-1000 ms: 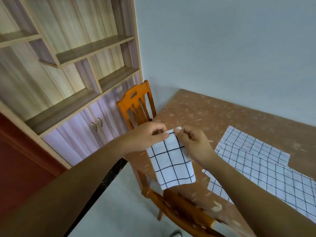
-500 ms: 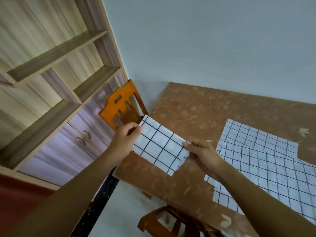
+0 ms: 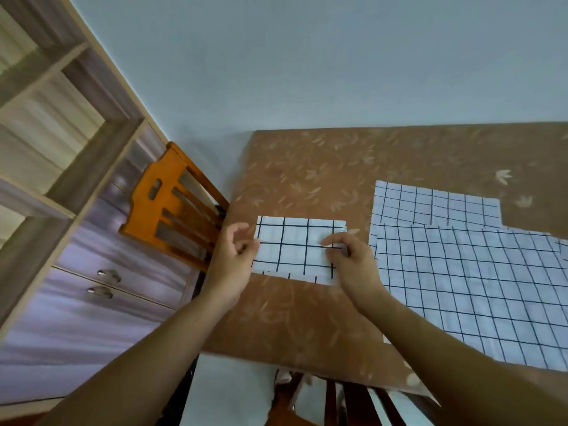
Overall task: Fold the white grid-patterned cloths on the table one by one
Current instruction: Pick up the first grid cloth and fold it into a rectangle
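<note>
Brown table (image 3: 307, 167) bears the folded cloth (image 3: 295, 250), left hand (image 3: 230, 262) slack-fingered beside it, right hand (image 3: 353, 265) pressing it.

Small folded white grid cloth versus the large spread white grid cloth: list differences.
The small folded white grid cloth: compact rectangle; large spread white grid cloth: opened out, covering more of the brown table. Folded cloth's lines look bolder, squares bigger than the spread cloth's. Both white, black-gridded, flat.
</note>
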